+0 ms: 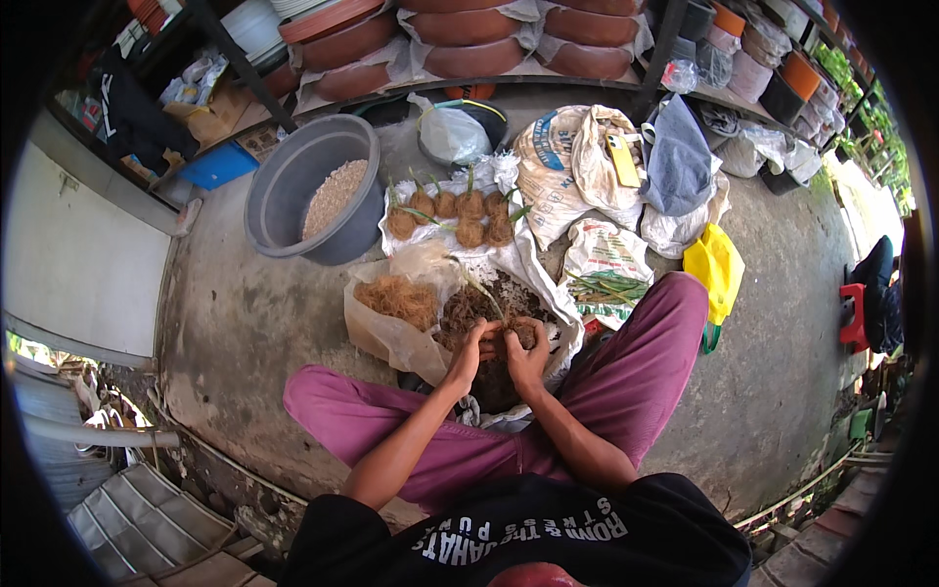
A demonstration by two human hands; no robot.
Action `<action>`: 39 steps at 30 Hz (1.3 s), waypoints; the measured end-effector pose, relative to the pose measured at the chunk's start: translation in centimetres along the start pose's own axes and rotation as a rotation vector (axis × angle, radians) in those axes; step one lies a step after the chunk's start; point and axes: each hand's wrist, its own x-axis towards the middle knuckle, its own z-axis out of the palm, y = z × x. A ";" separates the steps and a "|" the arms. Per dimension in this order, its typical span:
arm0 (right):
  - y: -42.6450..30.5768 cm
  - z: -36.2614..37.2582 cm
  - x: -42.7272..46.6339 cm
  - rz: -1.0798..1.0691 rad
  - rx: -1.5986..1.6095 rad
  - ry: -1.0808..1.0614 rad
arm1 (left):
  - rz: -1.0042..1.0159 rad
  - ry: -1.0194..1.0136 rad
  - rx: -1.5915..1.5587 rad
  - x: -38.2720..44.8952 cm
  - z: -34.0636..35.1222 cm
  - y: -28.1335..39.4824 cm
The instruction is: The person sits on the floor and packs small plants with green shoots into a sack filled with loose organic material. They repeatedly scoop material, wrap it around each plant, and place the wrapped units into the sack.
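Between both hands, low over an open white woven sack (571,323), is a plant cutting with a long pale stem (484,290) and a dark brown root ball (525,336). My right hand (530,356) cups the ball from the right. My left hand (473,356) has its fingers against the ball's left side and the stem's base. Dark fibrous growing material (462,312) lies in the sack behind the hands. A clear plastic bag (381,341) of orange-brown coir fibre (396,297) stands at the left. Farther back, several fibre-wrapped balls with green shoots (469,231) sit on white sacking.
A big grey tub (268,220) with pale granules stands at the back left. Cut green stems (605,286) lie on a printed sack. Behind are a full sack (546,176) with a yellow phone (622,161), a yellow bag (713,268), and shelves of brown pots (469,62).
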 end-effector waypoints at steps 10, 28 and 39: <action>-1.5 1.5 -1.7 0.029 0.017 -0.228 | 0.002 -0.105 -0.590 0.3 0.9 -0.6; -2.2 1.4 -2.3 -0.215 -0.300 -0.279 | -0.124 0.138 -0.591 0.1 0.7 -1.2; -3.7 0.9 -1.8 -0.477 -0.453 -0.233 | -0.106 -0.021 -0.599 0.0 -0.1 -1.0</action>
